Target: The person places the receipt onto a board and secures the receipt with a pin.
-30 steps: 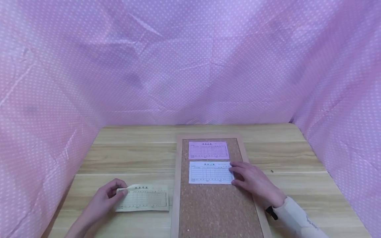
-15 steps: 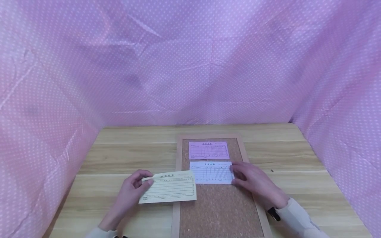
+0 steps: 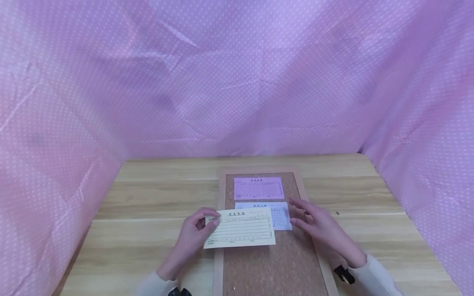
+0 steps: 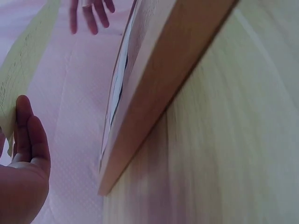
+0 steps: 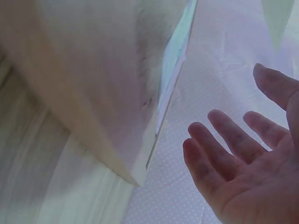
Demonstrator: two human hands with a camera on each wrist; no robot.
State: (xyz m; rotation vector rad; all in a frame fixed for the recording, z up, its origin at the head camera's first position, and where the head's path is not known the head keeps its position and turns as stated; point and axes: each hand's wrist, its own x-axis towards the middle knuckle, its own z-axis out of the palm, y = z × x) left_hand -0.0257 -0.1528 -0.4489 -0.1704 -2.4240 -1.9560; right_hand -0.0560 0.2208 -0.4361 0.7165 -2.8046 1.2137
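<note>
In the head view my left hand pinches the left edge of a pale yellow printed form, thumb in front and fingers behind. The left wrist view has this yellow form raised above the board. It overlaps the white form on the corkboard, covering much of that form's left part. My right hand hovers at the white form's right edge, fingers spread and holding nothing; the right wrist view shows its fingers apart from the board. Above the white form lies a pink-purple form.
The corkboard's wooden frame stands slightly proud of the wood-grain table. A tiny dark speck lies right of the board. Pink dotted cloth hangs behind and at both sides.
My left hand has carried the yellow form up and rightward from the table beside the board to over it. The right hand has lifted off the white form's edge.
</note>
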